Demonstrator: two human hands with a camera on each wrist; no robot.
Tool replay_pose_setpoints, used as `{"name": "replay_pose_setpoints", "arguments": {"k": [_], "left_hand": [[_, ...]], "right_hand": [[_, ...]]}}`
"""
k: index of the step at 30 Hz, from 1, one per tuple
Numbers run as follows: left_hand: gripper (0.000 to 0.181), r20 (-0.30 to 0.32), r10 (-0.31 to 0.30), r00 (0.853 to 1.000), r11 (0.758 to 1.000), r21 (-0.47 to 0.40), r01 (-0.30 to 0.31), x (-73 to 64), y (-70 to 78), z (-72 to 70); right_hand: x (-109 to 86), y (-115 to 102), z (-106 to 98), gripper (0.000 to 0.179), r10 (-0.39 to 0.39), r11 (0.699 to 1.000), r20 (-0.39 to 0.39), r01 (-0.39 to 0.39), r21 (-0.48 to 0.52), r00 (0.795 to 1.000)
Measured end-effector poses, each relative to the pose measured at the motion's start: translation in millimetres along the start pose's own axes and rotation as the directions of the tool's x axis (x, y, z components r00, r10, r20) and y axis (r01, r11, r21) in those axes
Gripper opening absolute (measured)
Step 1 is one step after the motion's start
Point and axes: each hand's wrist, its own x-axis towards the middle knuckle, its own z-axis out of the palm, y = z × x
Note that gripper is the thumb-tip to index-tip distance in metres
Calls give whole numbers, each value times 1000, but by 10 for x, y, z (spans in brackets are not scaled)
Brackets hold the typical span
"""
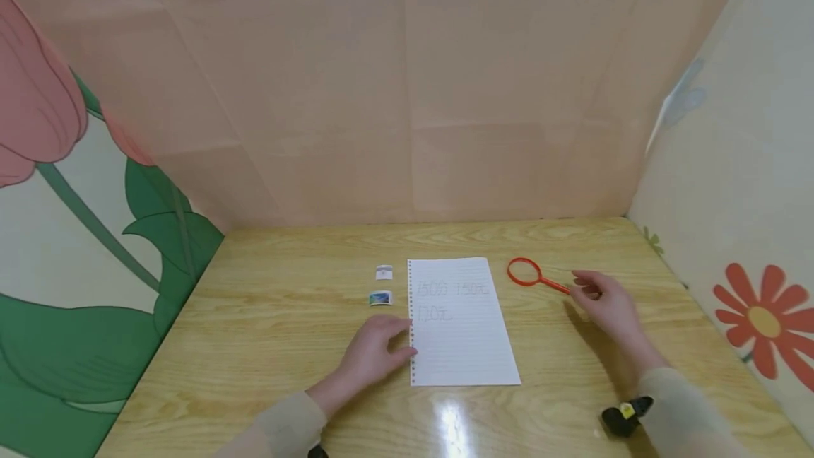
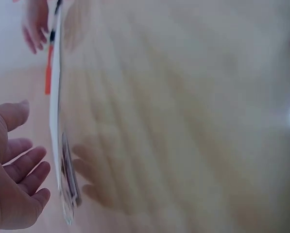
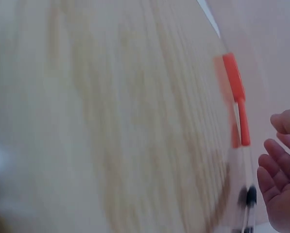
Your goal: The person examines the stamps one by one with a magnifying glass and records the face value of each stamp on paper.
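Note:
A sheet of lined paper with punched holes and faint handwriting lies on the wooden table. My left hand is at its left edge, thumb and fingers apart with nothing between them. To the paper's right is a red magnifying glass. Beside the end of its handle hovers my right hand, fingers loosely bent and holding nothing. The right wrist view shows a clear pen with black parts beyond that hand; from the head camera the hand mostly hides it.
Two small stamp-like pictures, a pale one and a blue-green one, lie left of the paper. A pinkish sheet covers the back wall. Flower-patterned panels flank the wooden table.

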Motion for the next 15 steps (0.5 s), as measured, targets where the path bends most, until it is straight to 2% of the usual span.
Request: {"name": "replay_pose_setpoints", "arguments": {"k": [8, 15], "left_hand": [[44, -92, -21, 996, 998, -53, 16, 165, -220, -137], [48, -102, -137, 985, 986, -111, 125, 366, -396, -261]], "right_hand": [[106, -126, 129, 44, -3, 1000, 94, 2, 13, 996], [173, -89, 229, 50, -18, 1000, 163, 15, 22, 986]]}}
